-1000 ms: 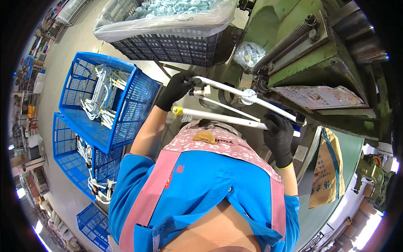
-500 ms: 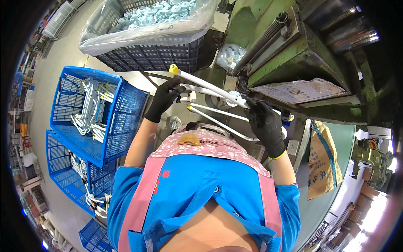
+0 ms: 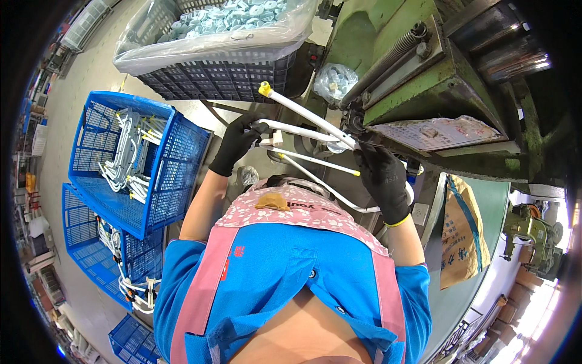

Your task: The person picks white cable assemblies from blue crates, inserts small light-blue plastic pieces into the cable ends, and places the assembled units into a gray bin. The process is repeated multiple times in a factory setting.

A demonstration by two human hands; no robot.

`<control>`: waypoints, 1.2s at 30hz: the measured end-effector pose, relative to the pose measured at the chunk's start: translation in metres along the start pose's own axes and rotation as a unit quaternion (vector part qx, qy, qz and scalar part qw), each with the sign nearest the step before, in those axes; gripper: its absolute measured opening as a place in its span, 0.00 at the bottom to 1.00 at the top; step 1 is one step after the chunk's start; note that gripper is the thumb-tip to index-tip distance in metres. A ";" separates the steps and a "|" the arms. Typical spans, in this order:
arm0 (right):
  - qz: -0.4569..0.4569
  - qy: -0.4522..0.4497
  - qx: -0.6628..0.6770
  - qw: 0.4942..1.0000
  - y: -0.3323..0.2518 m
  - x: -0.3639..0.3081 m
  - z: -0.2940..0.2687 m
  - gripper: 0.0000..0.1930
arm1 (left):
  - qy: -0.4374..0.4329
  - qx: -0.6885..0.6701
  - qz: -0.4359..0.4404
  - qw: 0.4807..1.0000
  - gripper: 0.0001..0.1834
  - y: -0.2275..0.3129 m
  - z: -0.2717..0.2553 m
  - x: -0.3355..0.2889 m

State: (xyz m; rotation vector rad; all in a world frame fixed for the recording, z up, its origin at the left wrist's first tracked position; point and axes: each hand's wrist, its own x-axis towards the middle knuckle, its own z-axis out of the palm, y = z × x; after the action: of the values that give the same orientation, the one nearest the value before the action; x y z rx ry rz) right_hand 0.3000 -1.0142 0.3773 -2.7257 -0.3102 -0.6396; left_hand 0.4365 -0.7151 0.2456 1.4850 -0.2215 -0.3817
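Note:
A white bent-tube frame (image 3: 303,114) with a yellow end piece (image 3: 265,89) lies across the front of the green machine. My left hand (image 3: 237,144), in a black glove, is closed with its fingertips pinching the end of one white tube. In a matching glove, my right hand (image 3: 383,182) wraps round the frame where its tubes come together, hiding that part. Nearer to me, below the held tubes, run more white tubes (image 3: 324,162) with yellow tips; whether they belong to the same frame I cannot tell.
The green machine (image 3: 418,100) stands ahead right, beside a plastic bag of small parts (image 3: 335,82). A lined black crate (image 3: 224,79) holds pale blue parts. Stacked blue crates (image 3: 182,164) with white tubes stand left. A brown paper sack (image 3: 464,233) lies right.
The yellow-ended tube has swung away from me and to the right, clear of my left fingers. Both hands keep their hold; the right hand has shifted slightly.

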 end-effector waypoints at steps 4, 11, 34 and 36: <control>0.008 -0.009 -0.026 1.000 0.000 -0.003 0.000 0.10 | 0.007 -0.006 0.001 1.000 0.15 -0.001 0.001 -0.002; 0.010 -0.123 -0.008 0.992 0.004 -0.011 -0.007 0.22 | 0.011 0.003 0.014 1.000 0.15 -0.003 0.001 -0.004; 0.129 -0.132 0.076 0.980 -0.009 -0.048 0.023 0.24 | 0.020 0.050 0.000 0.999 0.15 0.013 0.004 -0.003; 0.126 -0.113 0.087 0.982 -0.014 -0.051 0.034 0.28 | 0.021 0.069 0.028 0.997 0.16 0.009 0.002 -0.001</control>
State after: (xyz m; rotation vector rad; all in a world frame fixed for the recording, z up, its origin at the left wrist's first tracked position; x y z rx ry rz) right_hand 0.2644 -0.9961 0.3288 -2.6103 -0.0646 -0.2230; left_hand 0.4360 -0.7162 0.2543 1.6173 -0.2595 -0.2954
